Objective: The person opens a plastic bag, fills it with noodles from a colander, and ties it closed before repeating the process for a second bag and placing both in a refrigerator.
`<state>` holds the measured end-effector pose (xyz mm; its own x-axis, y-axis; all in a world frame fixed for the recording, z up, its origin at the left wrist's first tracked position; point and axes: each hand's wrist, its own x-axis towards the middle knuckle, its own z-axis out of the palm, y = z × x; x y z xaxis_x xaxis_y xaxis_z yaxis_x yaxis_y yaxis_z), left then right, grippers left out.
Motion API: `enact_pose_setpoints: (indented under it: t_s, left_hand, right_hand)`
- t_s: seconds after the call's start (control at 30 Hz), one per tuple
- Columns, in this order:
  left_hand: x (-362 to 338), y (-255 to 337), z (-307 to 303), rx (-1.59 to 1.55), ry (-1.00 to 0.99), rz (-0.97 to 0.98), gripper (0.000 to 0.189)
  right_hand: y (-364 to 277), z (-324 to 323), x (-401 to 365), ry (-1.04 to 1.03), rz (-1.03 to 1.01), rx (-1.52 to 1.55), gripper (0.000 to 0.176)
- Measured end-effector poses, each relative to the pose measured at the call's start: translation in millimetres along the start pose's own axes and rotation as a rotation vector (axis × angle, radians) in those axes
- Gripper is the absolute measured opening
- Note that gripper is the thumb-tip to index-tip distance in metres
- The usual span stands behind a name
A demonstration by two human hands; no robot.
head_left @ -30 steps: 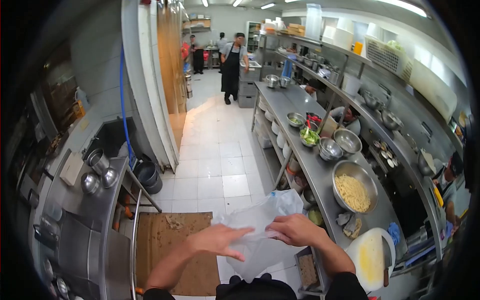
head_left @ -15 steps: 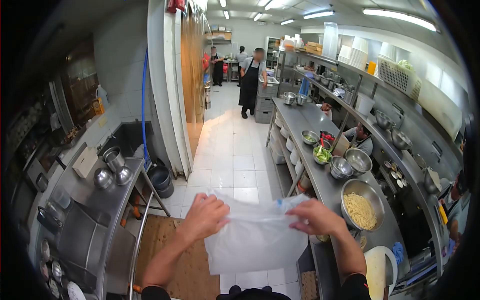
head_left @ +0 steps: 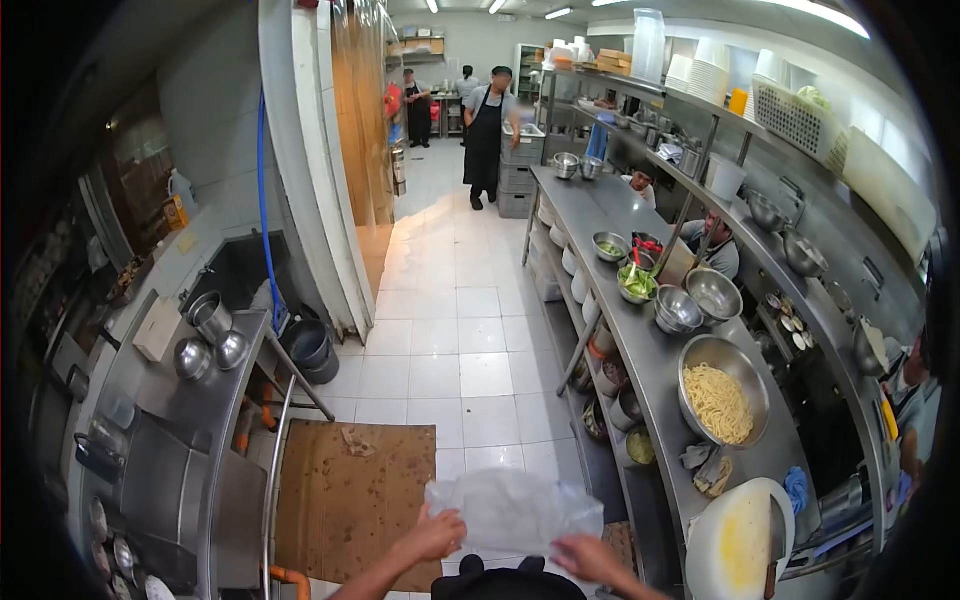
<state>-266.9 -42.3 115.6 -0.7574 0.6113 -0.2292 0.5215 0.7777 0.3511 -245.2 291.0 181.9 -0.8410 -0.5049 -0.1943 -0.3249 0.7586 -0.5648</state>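
A translucent plastic bag (head_left: 515, 508) is spread low in front of my body, above my shoes. My left hand (head_left: 437, 533) is closed on the bag's left edge. At its lower right edge, my right hand (head_left: 586, 558) has its fingers pinched on the plastic. The bag looks flat, and I make out nothing inside it. To the right, the steel counter holds a large metal bowl of noodles (head_left: 718, 402). Nearer to me on that counter is a white board (head_left: 738, 545) with yellow stains and a knife lying on it.
A steel sink (head_left: 160, 500) stands at the left, and brown cardboard (head_left: 355, 500) lies on the floor. Metal bowls (head_left: 713, 295) and a bowl of greens (head_left: 637, 284) line the right counter (head_left: 650, 370). A co-worker (head_left: 487, 135) in an apron stands down the aisle; others are farther back and behind the shelves.
Both hands have lowered towards my body with the bag, which now lies flatter instead of hanging upright. The view has shifted slightly. The co-worker in the aisle stays in about the same place.
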Motion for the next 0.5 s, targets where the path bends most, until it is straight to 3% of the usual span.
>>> enact_pose_setpoints:
  t_s: [0.07,0.13,0.17,0.23,0.37,0.47,0.5]
  left_hand:
    - [-11,9,15,-0.024,-0.036,-0.035,0.027]
    - [-22,17,27,-0.130,0.033,-0.240,0.024]
    - [-23,17,26,-0.193,0.027,-0.300,0.024]
    - [-20,12,28,-0.226,0.083,-0.322,0.024]
    - [-2,-3,8,-0.176,0.178,-0.295,0.022]
    - [12,-20,-27,-0.108,0.123,-0.266,0.021]
    - [17,-26,-45,-0.105,0.129,-0.264,0.021]
  right_hand:
    - [-61,-8,-23,0.024,0.329,0.561,0.028]
    - [-62,27,-31,0.112,0.456,1.192,0.043]
    - [-52,47,-32,0.111,0.472,1.204,0.043]
    - [-21,83,-15,0.118,0.460,1.758,0.028]
    - [23,107,31,0.139,0.426,1.936,0.031]
    - [61,109,64,-0.022,0.397,1.678,0.027]
    - [67,93,79,-0.083,0.325,1.212,0.025]
